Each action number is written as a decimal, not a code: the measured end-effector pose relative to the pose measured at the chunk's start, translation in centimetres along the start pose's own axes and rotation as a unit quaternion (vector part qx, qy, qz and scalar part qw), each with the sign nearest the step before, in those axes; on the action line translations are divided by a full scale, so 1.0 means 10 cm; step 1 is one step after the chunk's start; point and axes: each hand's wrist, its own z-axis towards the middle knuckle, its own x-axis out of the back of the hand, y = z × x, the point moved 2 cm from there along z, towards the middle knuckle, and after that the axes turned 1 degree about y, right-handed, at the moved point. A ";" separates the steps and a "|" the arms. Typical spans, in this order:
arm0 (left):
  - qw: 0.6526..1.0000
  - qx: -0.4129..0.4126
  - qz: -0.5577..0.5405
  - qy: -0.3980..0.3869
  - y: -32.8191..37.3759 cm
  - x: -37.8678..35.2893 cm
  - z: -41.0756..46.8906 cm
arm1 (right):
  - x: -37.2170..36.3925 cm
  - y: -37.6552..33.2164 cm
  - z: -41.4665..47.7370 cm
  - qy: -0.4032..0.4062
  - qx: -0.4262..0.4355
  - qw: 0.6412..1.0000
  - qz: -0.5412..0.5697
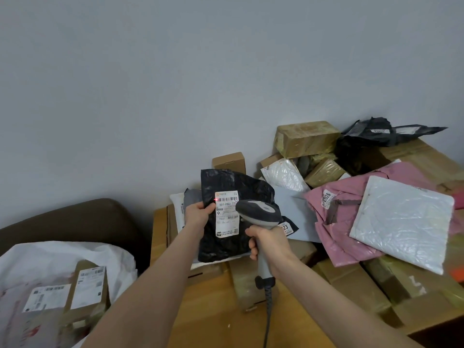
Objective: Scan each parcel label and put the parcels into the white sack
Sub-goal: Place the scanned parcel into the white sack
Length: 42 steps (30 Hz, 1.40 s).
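frame centre: left hand (198, 212) grips black parcel (231, 247) upright; right hand (263, 243) grasps scanner (258, 214), red dot on label (226, 214). white sack (62, 252) lower left.

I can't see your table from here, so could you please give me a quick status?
Left hand holds black parcel. Right hand grips scanner, aimed at label. Nothing blocking sack.

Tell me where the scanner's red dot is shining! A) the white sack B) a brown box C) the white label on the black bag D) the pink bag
C: the red dot sits at the edge of the white label on the black parcel bag the left hand grips.
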 end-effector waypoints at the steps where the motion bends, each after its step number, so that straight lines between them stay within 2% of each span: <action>1: 1.000 -0.003 0.001 0.000 -0.01 0.02 -0.02 | 0.00 0.01 -0.03 -0.003 0.006 1.000 0.000; 11: 0.999 -0.039 -0.008 0.003 0.02 0.44 -0.57 | -0.01 0.24 -0.64 -0.037 0.064 0.997 0.005; 20: 0.998 -0.053 -0.022 0.022 -0.17 1.05 -1.24 | -0.23 0.54 -1.38 -0.070 0.056 0.996 0.003; 28: 0.996 -0.063 -0.044 0.050 -0.28 1.60 -1.36 | -0.65 0.65 -1.57 -0.091 0.044 0.995 -0.001; 34: 0.992 -0.071 -0.049 0.088 -0.35 2.36 -1.15 | -1.44 0.69 -1.46 -0.138 0.054 0.989 -0.023; 42: 0.980 -0.040 -0.010 0.192 -0.72 4.33 -0.22 | -3.34 0.98 -0.83 -0.149 0.016 0.988 -0.029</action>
